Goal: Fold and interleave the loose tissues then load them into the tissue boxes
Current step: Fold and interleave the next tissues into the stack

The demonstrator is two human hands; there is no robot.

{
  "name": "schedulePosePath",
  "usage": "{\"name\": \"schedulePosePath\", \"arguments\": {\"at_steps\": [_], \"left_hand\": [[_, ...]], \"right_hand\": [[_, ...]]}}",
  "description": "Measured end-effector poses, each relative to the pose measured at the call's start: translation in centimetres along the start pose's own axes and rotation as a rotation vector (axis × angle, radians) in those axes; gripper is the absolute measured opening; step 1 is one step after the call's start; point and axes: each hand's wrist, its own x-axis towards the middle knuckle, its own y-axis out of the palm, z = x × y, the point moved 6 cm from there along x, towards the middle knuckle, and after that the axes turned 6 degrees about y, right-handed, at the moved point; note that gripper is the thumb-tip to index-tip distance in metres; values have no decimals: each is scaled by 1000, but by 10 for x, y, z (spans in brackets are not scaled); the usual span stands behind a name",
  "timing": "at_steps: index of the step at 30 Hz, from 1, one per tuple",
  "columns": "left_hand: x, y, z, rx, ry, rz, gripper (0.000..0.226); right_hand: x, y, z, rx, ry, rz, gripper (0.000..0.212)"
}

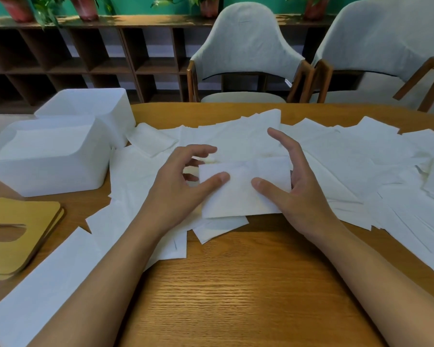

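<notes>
A folded tissue (pixel 241 191) is seen at the middle of the surface (pixel 236 284), lying on the loose tissues (pixel 348 151) spread across it. The left grip (pixel 178 181) has its thumb laid on the sheet, fingers loosely curved by the left edge; whether any are tucked beneath cannot be told. The right grip (pixel 301 189) is spread open, thumb on the sheet, fingers straight along the right edge. The tissue is judged feather-light, limp and easily torn; it is best taken flat by opposite edges.
</notes>
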Motion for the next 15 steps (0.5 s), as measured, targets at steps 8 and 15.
{"name": "schedulePosePath", "arguments": {"at_steps": [8, 15], "left_hand": [[-3, 2, -8, -173, -50, 33, 45], [0, 1, -3, -174, -45, 10, 48]], "right_hand": [[-1, 2, 3, 80, 6, 95, 37], [4, -8, -10, 3, 66, -5, 29]]}}
